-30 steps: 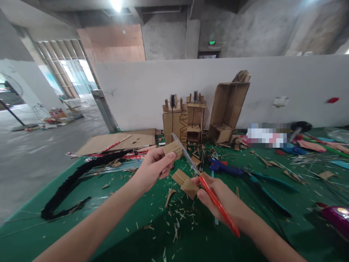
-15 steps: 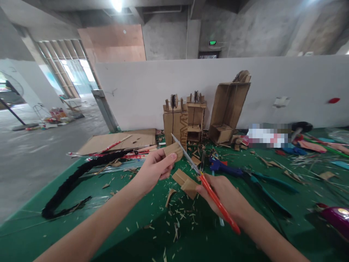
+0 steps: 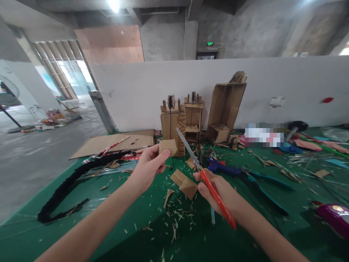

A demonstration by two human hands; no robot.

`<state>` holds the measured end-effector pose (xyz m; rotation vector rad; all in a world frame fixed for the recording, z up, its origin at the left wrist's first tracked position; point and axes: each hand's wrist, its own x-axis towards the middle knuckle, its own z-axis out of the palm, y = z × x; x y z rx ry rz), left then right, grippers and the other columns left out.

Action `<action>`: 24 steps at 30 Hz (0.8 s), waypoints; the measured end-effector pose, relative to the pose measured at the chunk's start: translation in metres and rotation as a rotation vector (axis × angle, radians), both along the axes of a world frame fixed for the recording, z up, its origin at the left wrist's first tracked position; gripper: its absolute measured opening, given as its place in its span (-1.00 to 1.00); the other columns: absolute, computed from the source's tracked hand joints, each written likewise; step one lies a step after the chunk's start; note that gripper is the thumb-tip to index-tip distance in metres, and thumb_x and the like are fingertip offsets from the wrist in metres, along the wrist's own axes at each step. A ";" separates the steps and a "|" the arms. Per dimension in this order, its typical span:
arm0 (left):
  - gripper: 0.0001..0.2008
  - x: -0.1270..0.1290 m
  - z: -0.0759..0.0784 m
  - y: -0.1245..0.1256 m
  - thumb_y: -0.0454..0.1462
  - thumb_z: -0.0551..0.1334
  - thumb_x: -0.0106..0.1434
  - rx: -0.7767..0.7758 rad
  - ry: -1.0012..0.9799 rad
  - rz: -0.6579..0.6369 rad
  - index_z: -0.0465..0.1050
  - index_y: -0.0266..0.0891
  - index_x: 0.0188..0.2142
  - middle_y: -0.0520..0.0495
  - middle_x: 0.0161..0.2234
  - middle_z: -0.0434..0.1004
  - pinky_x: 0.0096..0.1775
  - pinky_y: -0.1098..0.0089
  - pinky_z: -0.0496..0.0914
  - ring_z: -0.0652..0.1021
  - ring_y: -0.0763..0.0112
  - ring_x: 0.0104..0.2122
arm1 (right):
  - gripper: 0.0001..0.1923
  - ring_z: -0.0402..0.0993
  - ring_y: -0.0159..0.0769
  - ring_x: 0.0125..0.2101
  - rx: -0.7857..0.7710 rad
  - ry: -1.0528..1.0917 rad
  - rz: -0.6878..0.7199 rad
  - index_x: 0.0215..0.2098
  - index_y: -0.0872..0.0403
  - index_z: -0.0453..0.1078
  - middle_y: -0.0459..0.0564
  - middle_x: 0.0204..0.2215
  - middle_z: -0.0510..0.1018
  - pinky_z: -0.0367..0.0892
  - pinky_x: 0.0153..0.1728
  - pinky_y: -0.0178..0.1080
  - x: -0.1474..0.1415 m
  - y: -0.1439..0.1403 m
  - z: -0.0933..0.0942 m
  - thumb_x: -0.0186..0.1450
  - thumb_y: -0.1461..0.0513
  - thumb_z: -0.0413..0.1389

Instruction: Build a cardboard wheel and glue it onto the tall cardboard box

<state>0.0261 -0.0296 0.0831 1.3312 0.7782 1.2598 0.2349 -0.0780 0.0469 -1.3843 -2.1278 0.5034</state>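
Observation:
A small piece of cardboard point(image 3: 167, 146) is pinched between the thumb and fingers of my left hand point(image 3: 149, 165). My right hand point(image 3: 218, 191) grips red-handled scissors point(image 3: 215, 193), their blades pointing up and to the left. The blades look nearly closed and stand apart from the cardboard, to its right. Below and between my hands, cut cardboard pieces point(image 3: 184, 183) lie on the green table point(image 3: 136, 233) among small scraps. Behind them stands a cardboard box structure with a string-wound spool point(image 3: 171, 102) on top.
A taller open cardboard box point(image 3: 227, 109) leans by the white partition point(image 3: 136, 94). To the right lie a blue glue gun point(image 3: 222, 167), teal-handled pliers point(image 3: 268, 193) and a purple object point(image 3: 334, 218). At left are a black fuzzy strip point(image 3: 60, 189) and a flat cardboard sheet point(image 3: 109, 142).
The scissors have come away from the cardboard, which they overlapped before. My left hand has shifted slightly left and turned the piece flatter toward me.

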 end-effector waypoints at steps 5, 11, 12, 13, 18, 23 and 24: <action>-0.76 -0.002 -0.004 0.002 -0.15 0.21 0.23 0.068 0.128 -0.011 0.23 -0.22 -0.46 0.17 -0.68 0.18 -0.63 0.59 0.11 0.22 0.62 -0.67 | -0.59 0.48 -0.16 -0.27 -0.112 0.050 0.053 -0.32 0.05 0.37 0.12 -0.24 0.49 0.34 -0.29 -0.19 -0.002 -0.002 -0.001 0.32 -0.05 -0.13; -0.81 0.001 -0.006 0.001 -0.15 0.18 0.25 0.052 0.172 -0.044 0.29 -0.23 -0.32 0.05 -0.50 0.48 -0.64 0.54 0.27 0.42 0.58 -0.68 | -0.53 0.48 -0.09 -0.31 -0.126 0.004 -0.019 -0.14 0.09 0.29 0.08 -0.40 0.49 0.32 -0.30 -0.13 -0.002 0.001 -0.008 0.27 -0.10 -0.08; -0.81 0.001 -0.005 0.001 -0.16 0.19 0.24 0.043 0.153 -0.044 0.28 -0.24 -0.34 0.04 -0.48 0.50 -0.64 0.53 0.28 0.42 0.59 -0.70 | -0.56 0.48 -0.10 -0.32 -0.125 0.008 -0.006 -0.17 0.08 0.30 0.07 -0.40 0.49 0.32 -0.31 -0.14 -0.002 0.001 -0.008 0.29 -0.09 -0.10; -0.81 0.001 -0.005 0.001 -0.17 0.19 0.24 0.039 0.138 -0.042 0.27 -0.24 -0.37 0.05 -0.48 0.50 -0.64 0.54 0.28 0.41 0.61 -0.71 | -0.59 0.48 -0.12 -0.32 -0.126 0.015 0.012 -0.21 0.06 0.31 0.07 -0.38 0.50 0.31 -0.32 -0.16 -0.003 0.001 -0.007 0.30 -0.08 -0.12; -0.83 -0.001 -0.005 0.001 -0.22 0.19 0.25 0.058 0.095 -0.031 0.30 -0.27 -0.42 0.08 -0.53 0.46 -0.66 0.60 0.24 0.36 0.68 -0.73 | -0.61 0.46 -0.13 -0.30 -0.128 0.033 0.027 -0.23 0.06 0.31 0.09 -0.35 0.50 0.31 -0.31 -0.16 -0.002 0.002 -0.007 0.30 -0.06 -0.09; -0.83 0.000 -0.004 0.001 -0.23 0.18 0.26 0.076 0.097 -0.024 0.32 -0.27 -0.41 0.09 -0.55 0.45 -0.65 0.60 0.23 0.33 0.70 -0.73 | -0.54 0.43 -0.18 -0.38 -0.145 0.044 0.010 -0.13 0.08 0.28 0.12 -0.26 0.47 0.30 -0.35 -0.16 -0.002 -0.001 -0.008 0.27 -0.10 -0.08; -0.83 0.000 -0.004 0.001 -0.23 0.18 0.26 0.079 0.105 -0.020 0.31 -0.27 -0.41 0.09 -0.55 0.44 -0.65 0.60 0.23 0.34 0.69 -0.73 | -0.55 0.42 -0.21 -0.40 -0.152 0.053 0.014 -0.13 0.08 0.28 0.10 -0.27 0.47 0.30 -0.36 -0.17 -0.002 -0.001 -0.007 0.27 -0.10 -0.08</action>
